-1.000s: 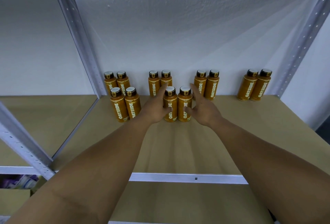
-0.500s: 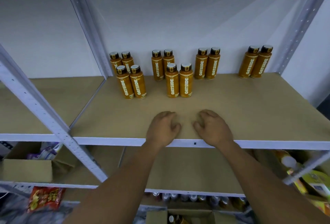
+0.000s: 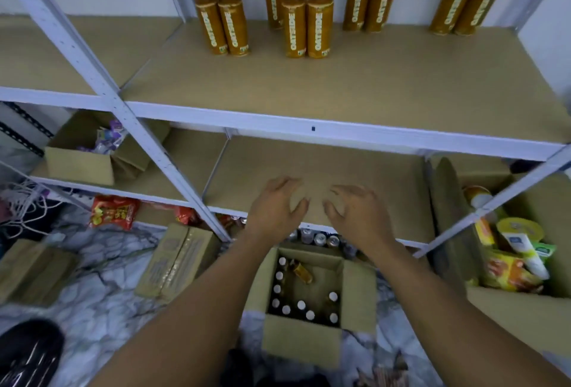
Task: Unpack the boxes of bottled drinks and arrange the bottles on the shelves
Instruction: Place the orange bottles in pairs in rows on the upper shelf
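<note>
Hovering empty with fingers loosely spread, the left hand (image 3: 275, 204) and right hand (image 3: 360, 215) hang over the box (image 3: 301, 343), its bottles (image 3: 301, 304) standing below the wrists. This looks like the fetching step: next, both hands drop and grip a bottle each. Beyond both hands, the shelf (image 3: 355, 84) holds shelved bottles (image 3: 293, 19).

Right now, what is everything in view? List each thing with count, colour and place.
bottles: twelve, amber, upright at the back of the upper shelf
open box: one, brown, floor, holding more white-capped bottles
closed box: one, brown, floor, left of it
goods box: one, brown, right, full of yellow packs
snack packets: two, red, low left
cans: several, silver-topped, behind the open box
left hand: one, empty, above the open box
right hand: one, empty, beside it
</note>
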Available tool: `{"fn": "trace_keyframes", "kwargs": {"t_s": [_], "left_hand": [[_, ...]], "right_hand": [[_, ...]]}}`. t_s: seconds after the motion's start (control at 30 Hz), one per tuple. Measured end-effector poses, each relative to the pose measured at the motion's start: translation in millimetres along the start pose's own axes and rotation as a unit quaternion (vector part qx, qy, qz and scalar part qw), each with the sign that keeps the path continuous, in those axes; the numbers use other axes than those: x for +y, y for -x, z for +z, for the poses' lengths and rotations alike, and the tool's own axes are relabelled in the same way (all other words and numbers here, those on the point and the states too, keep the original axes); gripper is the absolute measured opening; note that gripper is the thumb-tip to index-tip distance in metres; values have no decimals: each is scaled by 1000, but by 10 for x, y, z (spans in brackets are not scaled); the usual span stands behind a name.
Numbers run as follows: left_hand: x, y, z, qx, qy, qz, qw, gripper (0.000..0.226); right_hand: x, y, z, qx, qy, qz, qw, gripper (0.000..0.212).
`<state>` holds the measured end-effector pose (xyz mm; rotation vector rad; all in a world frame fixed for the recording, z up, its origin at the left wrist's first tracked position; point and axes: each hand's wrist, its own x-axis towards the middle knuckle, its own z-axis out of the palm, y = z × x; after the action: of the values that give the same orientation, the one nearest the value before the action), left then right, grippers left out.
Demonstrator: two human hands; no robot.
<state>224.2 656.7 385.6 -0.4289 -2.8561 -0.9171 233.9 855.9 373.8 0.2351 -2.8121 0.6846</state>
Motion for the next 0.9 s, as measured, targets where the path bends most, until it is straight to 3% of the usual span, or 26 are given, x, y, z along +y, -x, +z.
{"fn": "trace_keyframes", "kwargs": {"t_s": [0.13,0.33,0.43,0.7,0.9], "left_hand": [[-327,329,268,-95,9,-38,995,45],[-1174,686,1022,-182,21,-37,982,38],[-1647,882,1547,-223,17,-76,972,46],[-2806,1636,3356,-314,37,-158,935,38],[-3361,1869,4520,-361,49,-124,923,39]], "right_hand": [[83,401,270,-120,28,70,990,45],[304,974,1220,-208,50,168,962,40],[537,1298,1853,-257,34,198,945,41],[1445,2208,3583,-272,-32,325,905,48],[2024,2626,4635,-226,-88,367,898,52]]}}
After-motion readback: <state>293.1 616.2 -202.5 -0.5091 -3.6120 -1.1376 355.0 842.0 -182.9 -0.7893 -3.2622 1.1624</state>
